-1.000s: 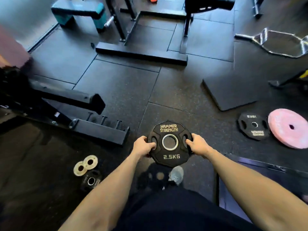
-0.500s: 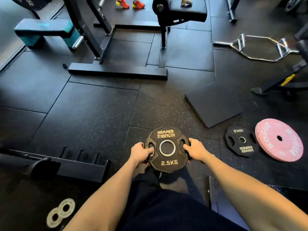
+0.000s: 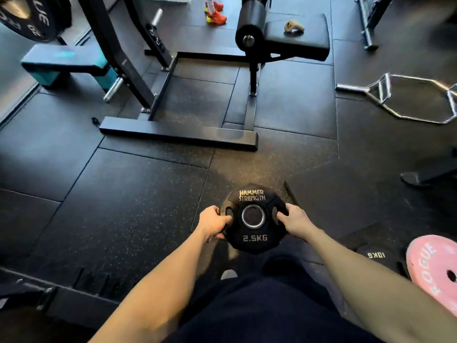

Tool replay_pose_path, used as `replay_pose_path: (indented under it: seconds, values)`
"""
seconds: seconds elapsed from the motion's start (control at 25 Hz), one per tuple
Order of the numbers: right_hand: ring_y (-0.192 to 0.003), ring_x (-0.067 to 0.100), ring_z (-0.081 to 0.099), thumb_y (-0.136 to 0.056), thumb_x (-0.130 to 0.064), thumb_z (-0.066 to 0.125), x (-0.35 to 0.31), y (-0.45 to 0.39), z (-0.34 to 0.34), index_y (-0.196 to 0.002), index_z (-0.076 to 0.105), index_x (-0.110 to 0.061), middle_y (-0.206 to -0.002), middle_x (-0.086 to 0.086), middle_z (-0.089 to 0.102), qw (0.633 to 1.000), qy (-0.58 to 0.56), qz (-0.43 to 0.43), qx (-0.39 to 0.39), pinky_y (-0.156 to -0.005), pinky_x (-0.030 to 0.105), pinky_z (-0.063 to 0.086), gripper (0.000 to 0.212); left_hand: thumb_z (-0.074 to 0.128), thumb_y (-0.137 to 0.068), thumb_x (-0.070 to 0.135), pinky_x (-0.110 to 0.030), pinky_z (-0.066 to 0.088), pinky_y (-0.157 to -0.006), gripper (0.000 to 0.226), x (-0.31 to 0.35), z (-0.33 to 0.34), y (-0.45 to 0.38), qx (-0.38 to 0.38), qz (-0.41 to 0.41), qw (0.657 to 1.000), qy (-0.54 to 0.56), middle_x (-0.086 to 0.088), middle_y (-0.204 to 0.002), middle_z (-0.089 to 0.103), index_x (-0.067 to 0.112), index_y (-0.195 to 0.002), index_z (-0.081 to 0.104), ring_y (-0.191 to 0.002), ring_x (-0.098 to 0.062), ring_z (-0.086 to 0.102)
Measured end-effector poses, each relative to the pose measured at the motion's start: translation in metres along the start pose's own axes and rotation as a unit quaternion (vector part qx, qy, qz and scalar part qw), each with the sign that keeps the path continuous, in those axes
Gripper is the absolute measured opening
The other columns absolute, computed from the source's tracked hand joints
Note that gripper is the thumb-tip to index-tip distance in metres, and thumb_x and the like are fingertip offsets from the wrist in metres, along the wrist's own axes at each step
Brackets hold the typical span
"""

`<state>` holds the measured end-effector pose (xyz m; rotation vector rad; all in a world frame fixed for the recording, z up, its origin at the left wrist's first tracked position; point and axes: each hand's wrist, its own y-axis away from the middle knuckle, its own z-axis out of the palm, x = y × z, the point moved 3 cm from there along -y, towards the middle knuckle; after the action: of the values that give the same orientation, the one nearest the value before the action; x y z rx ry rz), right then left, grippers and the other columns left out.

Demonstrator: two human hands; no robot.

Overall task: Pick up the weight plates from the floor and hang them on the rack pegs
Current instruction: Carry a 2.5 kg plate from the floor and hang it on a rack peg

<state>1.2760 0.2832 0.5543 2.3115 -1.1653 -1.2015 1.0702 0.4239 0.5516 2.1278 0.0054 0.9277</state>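
A black 2.5 kg weight plate [image 3: 252, 237] with a steel-ringed centre hole is held flat-faced toward me above the rubber floor. My left hand [image 3: 213, 222] grips its left handle slot and my right hand [image 3: 293, 219] grips its right slot. On the floor at the lower right lie a black 10 kg plate [image 3: 378, 258] and a pink plate [image 3: 435, 271], both partly cut off by my right arm and the frame edge. A black rack frame with chrome pegs [image 3: 113, 89] stands at the upper left, with a large black plate [image 3: 27, 18] hanging at the top left corner.
A padded black bench [image 3: 296, 37] stands ahead on the rack's base bar [image 3: 178, 133]. A teal step [image 3: 61, 63] is at the left, a chrome hex bar [image 3: 415, 100] at the right. A low black stand with short pegs [image 3: 74, 293] lies at the lower left. A loose floor mat [image 3: 346, 194] overlaps the tiles.
The view has risen and swung forward: the rack and bench now fill the upper frame, the low peg stand and floor plates slid down and outward. Both hands keep holding the 2.5 kg plate.
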Motion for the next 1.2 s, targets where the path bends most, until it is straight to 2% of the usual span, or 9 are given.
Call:
replay_pose_path:
  seconds: [0.16,0.32,0.44,0.52,0.6,0.72,0.92,1.08,1.2]
  values:
    - [-0.105,0.030,0.060,-0.092,-0.023,0.054,-0.043,-0.115,-0.041,-0.112,0.061,-0.007,-0.112,0.014,0.067,0.996,0.044,-0.050,-0.055,-0.085,0.035,0.046,0.027,0.070,-0.070,0.008,-0.031,0.054,-0.038,0.019,0.061,-0.005,-0.074,0.027,-0.040,0.999,0.019,-0.013,-0.082,0.066,0.008,-0.081,0.055,-0.051,-0.018,0.064]
    - [-0.105,0.031,0.059,-0.092,-0.026,0.053,-0.112,-0.218,-0.078,-0.107,0.059,-0.005,-0.112,0.016,0.065,0.975,0.142,-0.131,-0.113,-0.084,0.034,0.045,0.026,0.074,-0.070,0.015,-0.039,0.061,-0.064,0.024,0.109,-0.023,-0.124,0.085,-0.099,0.990,0.058,-0.011,-0.091,0.068,0.009,-0.089,0.060,-0.078,-0.024,0.069]
    - [-0.105,0.031,0.058,-0.093,-0.027,0.052,-0.181,-0.275,-0.092,-0.104,0.057,-0.006,-0.113,0.015,0.063,0.943,0.214,-0.193,-0.168,-0.079,0.030,0.041,0.024,0.072,-0.075,0.022,-0.017,0.051,-0.049,0.020,0.136,-0.047,-0.147,0.142,-0.123,0.977,0.101,-0.005,-0.091,0.065,0.013,-0.089,0.062,-0.069,-0.013,0.061]
    - [-0.103,0.031,0.059,-0.093,-0.026,0.053,-0.233,-0.305,-0.087,-0.104,0.058,-0.006,-0.112,0.014,0.063,0.918,0.245,-0.241,-0.197,-0.080,0.029,0.043,0.024,0.071,-0.076,0.026,-0.016,0.041,-0.048,0.021,0.146,-0.067,-0.158,0.184,-0.145,0.962,0.143,-0.003,-0.091,0.063,0.013,-0.091,0.063,-0.073,-0.013,0.057]
    - [-0.089,0.026,0.061,-0.093,-0.025,0.054,-0.280,-0.325,-0.072,-0.102,0.058,-0.007,-0.107,0.013,0.064,0.897,0.261,-0.275,-0.226,-0.066,0.020,0.048,0.020,0.072,-0.074,0.026,-0.022,0.041,-0.055,0.026,0.146,-0.089,-0.170,0.221,-0.174,0.940,0.194,-0.003,-0.091,0.065,0.010,-0.093,0.065,-0.080,-0.016,0.059]
    - [-0.056,0.014,0.060,-0.093,-0.023,0.053,-0.345,-0.352,-0.033,-0.095,0.055,-0.011,-0.096,0.013,0.065,0.877,0.269,-0.293,-0.271,-0.037,0.014,0.039,0.013,0.074,-0.069,0.023,-0.022,0.039,-0.049,0.031,0.133,-0.130,-0.193,0.263,-0.207,0.906,0.260,-0.006,-0.092,0.067,0.006,-0.095,0.067,-0.076,-0.015,0.058]
    - [-0.063,0.016,0.063,-0.093,-0.020,0.053,-0.472,-0.398,0.060,-0.097,0.057,-0.007,-0.093,0.010,0.064,0.845,0.299,-0.318,-0.310,-0.039,0.017,0.042,0.014,0.071,-0.073,0.021,-0.025,0.041,-0.054,0.031,0.100,-0.241,-0.255,0.304,-0.228,0.869,0.317,-0.009,-0.099,0.067,0.006,-0.100,0.066,-0.086,-0.022,0.062]
    - [-0.058,0.010,0.058,-0.094,-0.019,0.053,-0.571,-0.419,0.118,-0.090,0.053,-0.012,-0.089,0.009,0.062,0.835,0.291,-0.329,-0.331,-0.035,0.011,0.039,0.008,0.070,-0.073,0.017,-0.025,0.040,-0.050,0.026,0.089,-0.341,-0.289,0.329,-0.231,0.855,0.327,-0.010,-0.094,0.066,0.006,-0.096,0.066,-0.079,-0.023,0.061]
    - [-0.067,0.024,0.067,-0.093,-0.019,0.053,-0.644,-0.432,0.154,-0.095,0.054,-0.011,-0.090,0.012,0.064,0.837,0.273,-0.319,-0.350,-0.045,0.033,0.056,0.008,0.069,-0.073,0.016,-0.024,0.040,-0.046,0.023,0.083,-0.415,-0.313,0.336,-0.233,0.848,0.338,-0.008,-0.091,0.066,0.007,-0.094,0.066,-0.075,-0.020,0.060]
